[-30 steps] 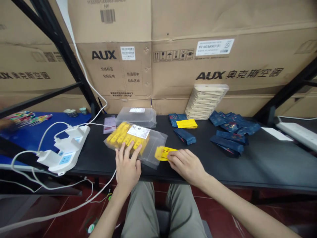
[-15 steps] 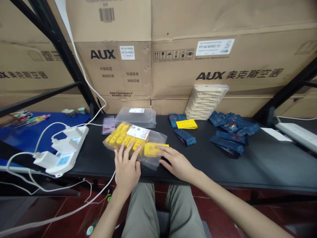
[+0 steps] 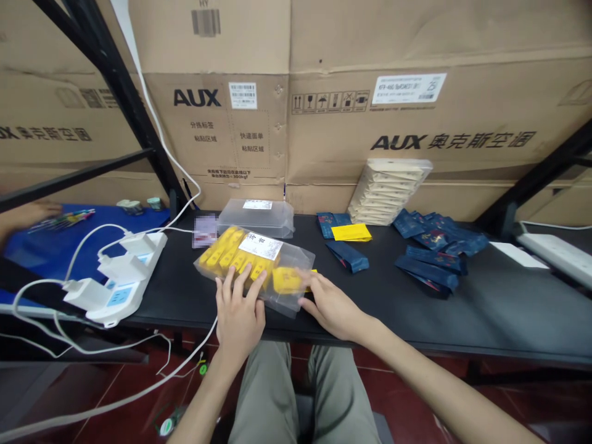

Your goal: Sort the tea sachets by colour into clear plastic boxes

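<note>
A clear plastic box (image 3: 296, 258) with a white label lies near the table's front edge. Inside it is a row of yellow packets (image 3: 222, 254). My left hand (image 3: 240, 311) rests on its near side with the fingers spread over it. At the right end, a separate yellow packet (image 3: 284, 280) lies crosswise within the box. My right hand (image 3: 333, 305) has its fingertips at that packet's right end, with the thumb lower down by the box's edge. The fingertips are slightly blurred.
Behind stand a second clear box (image 3: 256, 219) and a stack of cream packets (image 3: 388, 191). A loose yellow packet (image 3: 351, 232) and several dark blue packets (image 3: 435, 237) lie to the right. A power strip (image 3: 124, 290) with cables is at left, near another person's arm (image 3: 23, 219).
The view has shifted slightly. My right fingers have moved a little at the end of the yellow packet; my left hand keeps its place on the box. The other person's hand at left has moved.
</note>
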`<control>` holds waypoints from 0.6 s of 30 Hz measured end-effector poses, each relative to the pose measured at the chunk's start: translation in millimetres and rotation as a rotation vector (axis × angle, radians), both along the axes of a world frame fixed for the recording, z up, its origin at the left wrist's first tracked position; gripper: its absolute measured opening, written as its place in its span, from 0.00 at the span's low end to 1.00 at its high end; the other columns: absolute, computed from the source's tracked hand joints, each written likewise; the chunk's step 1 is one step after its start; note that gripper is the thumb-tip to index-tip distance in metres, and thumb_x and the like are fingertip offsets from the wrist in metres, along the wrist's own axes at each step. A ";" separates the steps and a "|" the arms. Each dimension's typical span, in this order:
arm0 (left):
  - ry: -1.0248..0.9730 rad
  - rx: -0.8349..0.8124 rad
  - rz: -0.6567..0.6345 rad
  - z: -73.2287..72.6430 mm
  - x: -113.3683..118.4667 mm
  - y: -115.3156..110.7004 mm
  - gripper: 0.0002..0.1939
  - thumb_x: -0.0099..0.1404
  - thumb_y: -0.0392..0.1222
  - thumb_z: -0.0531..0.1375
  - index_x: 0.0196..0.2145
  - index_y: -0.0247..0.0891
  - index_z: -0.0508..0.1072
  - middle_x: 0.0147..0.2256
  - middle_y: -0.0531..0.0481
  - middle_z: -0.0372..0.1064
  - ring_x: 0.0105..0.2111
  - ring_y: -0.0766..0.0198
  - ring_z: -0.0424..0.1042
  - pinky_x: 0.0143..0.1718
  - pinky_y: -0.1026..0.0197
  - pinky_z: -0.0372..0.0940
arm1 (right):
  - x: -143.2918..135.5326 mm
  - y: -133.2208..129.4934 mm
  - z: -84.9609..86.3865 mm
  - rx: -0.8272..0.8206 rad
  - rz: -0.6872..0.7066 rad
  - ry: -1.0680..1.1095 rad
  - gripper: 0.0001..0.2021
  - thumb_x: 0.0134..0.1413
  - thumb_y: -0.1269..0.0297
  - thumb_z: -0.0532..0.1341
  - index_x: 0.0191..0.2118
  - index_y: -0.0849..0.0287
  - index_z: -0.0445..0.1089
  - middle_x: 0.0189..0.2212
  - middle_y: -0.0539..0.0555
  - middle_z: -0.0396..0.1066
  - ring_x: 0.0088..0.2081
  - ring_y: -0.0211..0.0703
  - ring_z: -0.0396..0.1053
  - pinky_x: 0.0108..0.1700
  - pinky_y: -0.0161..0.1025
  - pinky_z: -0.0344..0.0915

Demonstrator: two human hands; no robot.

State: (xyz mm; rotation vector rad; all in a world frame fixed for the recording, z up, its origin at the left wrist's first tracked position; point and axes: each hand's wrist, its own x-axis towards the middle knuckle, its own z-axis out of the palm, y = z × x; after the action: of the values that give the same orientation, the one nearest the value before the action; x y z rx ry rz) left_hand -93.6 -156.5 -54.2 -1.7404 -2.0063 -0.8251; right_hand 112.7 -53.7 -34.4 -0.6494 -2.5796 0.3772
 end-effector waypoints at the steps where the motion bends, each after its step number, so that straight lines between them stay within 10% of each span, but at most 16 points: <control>1: 0.000 0.001 -0.001 0.2 0.1 -0.1 0.28 0.62 0.31 0.55 0.59 0.46 0.68 0.62 0.45 0.61 0.67 0.43 0.50 0.65 0.31 0.49 | -0.4 0.6 -0.3 -0.009 -0.003 0.007 0.15 0.65 0.64 0.56 0.55 0.60 0.62 0.61 0.67 0.64 0.62 0.56 0.63 0.59 0.58 0.66; 18: 0.042 0.012 -0.001 -2.8 -1.9 0.1 0.28 0.63 0.31 0.55 0.60 0.45 0.68 0.62 0.43 0.60 0.67 0.41 0.50 0.64 0.31 0.49 | -35.8 30.9 3.8 0.021 0.163 -0.076 0.30 0.62 0.57 0.61 0.65 0.64 0.58 0.57 0.67 0.66 0.60 0.56 0.63 0.61 0.54 0.63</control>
State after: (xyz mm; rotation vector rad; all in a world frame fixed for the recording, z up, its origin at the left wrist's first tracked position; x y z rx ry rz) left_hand -95.5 -156.5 -57.0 -1.7379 -1.9692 -0.7928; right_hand 76.9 -22.8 -30.6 -0.4558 -2.7145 0.3835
